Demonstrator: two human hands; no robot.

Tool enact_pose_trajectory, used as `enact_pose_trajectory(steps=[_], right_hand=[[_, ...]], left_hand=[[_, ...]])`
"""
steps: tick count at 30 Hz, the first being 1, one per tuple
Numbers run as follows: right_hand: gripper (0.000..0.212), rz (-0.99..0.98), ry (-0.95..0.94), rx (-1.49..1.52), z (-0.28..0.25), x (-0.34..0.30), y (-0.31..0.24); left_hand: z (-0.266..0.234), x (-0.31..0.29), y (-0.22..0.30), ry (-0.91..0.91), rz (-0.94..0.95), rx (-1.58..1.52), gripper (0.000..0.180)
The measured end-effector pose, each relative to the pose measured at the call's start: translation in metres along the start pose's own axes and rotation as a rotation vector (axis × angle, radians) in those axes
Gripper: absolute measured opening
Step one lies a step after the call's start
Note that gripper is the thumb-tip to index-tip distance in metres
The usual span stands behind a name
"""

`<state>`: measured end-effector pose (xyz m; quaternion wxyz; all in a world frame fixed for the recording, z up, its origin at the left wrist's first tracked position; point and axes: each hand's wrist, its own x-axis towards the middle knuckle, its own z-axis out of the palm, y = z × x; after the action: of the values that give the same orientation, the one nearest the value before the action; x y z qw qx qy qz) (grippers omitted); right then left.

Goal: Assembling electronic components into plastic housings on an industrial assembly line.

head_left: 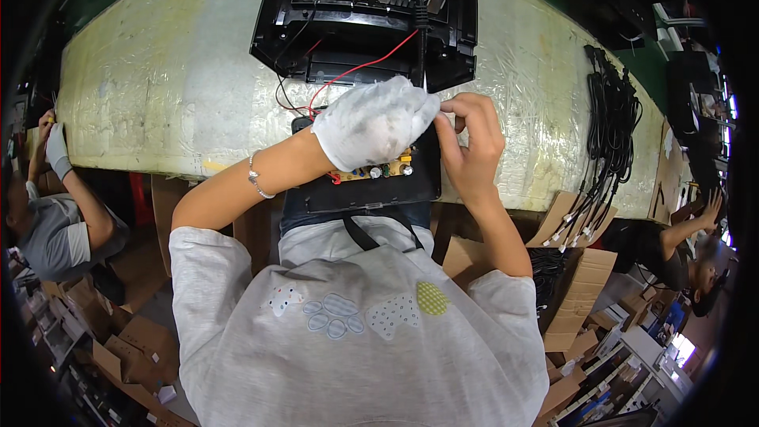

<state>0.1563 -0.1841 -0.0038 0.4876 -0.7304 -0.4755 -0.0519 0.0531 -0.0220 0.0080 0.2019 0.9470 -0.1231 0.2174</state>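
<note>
My left hand (378, 122), in a stained white glove, is closed on the end of a black cable (422, 35) that runs down from the black housing (277, 28). Beside it my bare right hand (473, 142) pinches thumb and forefinger together at the glove's fingertips; what lies in the pinch is too small to make out. Under both hands a black panel (379, 198) rests at the table's near edge. On it sits a circuit board (360, 175) with small components, partly hidden by the glove. A red wire (356, 68) arcs from the housing toward the panel.
Black cables with white connectors (609, 126) lie bundled at the right, hanging over the edge of the film-covered table (530, 111). A cardboard box (581, 300) stands below them. Other people work at the far left (59, 221) and far right (672, 249).
</note>
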Motion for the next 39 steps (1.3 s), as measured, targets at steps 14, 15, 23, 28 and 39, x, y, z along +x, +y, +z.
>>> enact_pose_trajectory(steps=[14,15,23,28,39], right_hand=[[0.003,0.404,-0.184,0.441,-0.014,0.005,0.003],[0.002,0.421,-0.15,0.463,-0.012,0.004,0.004],[0.003,0.441,-0.032,0.478,-0.023,0.0,0.004],[0.008,0.759,0.124,0.773,-0.013,-0.008,0.014],[0.01,0.626,0.138,0.691,0.003,-0.015,0.022]], left_hand=[[0.002,0.015,-0.012,0.114,0.096,-0.208,0.02],[0.004,0.014,-0.01,0.177,0.031,-0.192,0.017],[0.008,0.015,-0.023,0.147,-0.092,-0.287,0.017],[0.0,0.014,-0.02,-0.136,-0.767,-0.841,0.052],[0.006,0.032,-0.012,-0.005,-0.733,-0.509,0.056]])
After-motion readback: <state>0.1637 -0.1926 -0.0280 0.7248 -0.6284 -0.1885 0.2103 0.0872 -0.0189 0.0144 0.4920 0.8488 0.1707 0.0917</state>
